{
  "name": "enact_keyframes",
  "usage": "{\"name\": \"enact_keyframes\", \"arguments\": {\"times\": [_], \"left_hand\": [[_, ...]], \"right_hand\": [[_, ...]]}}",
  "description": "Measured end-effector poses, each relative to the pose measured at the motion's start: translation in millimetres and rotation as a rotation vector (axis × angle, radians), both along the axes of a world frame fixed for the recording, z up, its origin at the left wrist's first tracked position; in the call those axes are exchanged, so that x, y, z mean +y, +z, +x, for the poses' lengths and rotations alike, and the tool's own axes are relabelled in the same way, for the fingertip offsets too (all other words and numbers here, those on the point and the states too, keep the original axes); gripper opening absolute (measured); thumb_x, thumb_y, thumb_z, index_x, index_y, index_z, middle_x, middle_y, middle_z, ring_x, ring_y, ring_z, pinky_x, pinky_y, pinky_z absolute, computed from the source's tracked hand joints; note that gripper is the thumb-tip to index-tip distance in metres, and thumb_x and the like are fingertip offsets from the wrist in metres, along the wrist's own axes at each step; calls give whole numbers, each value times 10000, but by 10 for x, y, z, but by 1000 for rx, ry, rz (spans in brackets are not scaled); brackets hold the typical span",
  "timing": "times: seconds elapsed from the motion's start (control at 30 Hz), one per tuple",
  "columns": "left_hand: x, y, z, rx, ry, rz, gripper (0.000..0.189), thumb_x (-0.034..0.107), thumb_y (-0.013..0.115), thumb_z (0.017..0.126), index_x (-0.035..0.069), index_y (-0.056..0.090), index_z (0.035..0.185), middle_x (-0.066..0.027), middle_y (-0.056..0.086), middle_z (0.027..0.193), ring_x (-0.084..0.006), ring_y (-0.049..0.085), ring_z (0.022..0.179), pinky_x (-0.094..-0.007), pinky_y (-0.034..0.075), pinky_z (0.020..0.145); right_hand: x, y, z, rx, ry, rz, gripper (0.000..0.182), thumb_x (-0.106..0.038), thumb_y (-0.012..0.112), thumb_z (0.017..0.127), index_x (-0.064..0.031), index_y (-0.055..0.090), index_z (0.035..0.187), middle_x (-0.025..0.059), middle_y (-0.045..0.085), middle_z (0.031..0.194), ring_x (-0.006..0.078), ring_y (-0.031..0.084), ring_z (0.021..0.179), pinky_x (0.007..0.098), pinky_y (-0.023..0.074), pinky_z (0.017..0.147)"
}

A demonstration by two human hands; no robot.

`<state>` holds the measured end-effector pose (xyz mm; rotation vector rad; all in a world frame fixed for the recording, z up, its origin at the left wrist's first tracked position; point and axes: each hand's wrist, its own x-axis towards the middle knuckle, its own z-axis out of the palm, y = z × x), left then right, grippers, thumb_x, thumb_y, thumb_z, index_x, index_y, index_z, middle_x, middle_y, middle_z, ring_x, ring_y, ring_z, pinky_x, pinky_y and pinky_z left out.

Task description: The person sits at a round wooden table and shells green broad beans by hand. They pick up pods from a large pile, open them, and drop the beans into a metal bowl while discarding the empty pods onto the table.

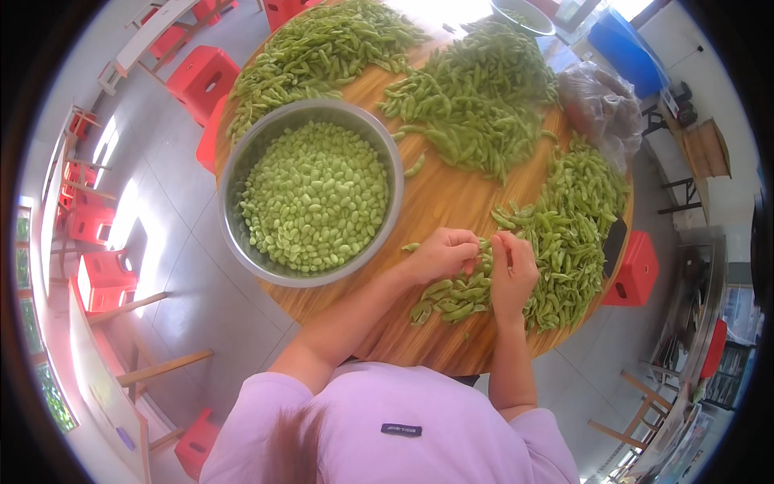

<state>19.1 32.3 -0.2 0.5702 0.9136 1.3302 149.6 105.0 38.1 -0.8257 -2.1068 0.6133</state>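
My left hand (446, 253) and my right hand (514, 269) are close together above the near part of a round wooden table (450, 187), pinching a green bean pod (485, 245) between them. Both sets of fingers hide part of that pod. Below and between the hands lies a small heap of pods (456, 296). To the left stands a steel bowl (228, 209) holding many shelled green beans (314, 196). A larger heap of pods (571, 242) lies right beside my right hand.
Two more pod heaps (329, 45) (478, 103) cover the table's far side. Near the right edge sits a clear plastic bag (601, 106); a metal basin (523, 17) stands at the far edge. Red plastic stools (204, 81) (634, 269) stand around the table.
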Motion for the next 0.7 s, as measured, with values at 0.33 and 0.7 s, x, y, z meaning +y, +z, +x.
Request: {"name": "enact_keyframes", "arguments": {"times": [0.33,0.7], "left_hand": [[7,71,40,280,77,148,150,107,509,857,9,609,912,4,561,686,-40,541,631,-187,426,483],[23,-37,-43,-42,162,30,95,83,496,826,25,563,791,11,502,652,-60,452,550,-206,361,494]], "right_hand": [[37,-127,55,-3,132,-406,147,-100,617,842,6,632,943,33,557,670,96,499,569,220,393,506],[78,-89,70,347,37,-1138,148,-106,525,906,-2,623,943,4,563,694,21,449,544,162,342,432]]}}
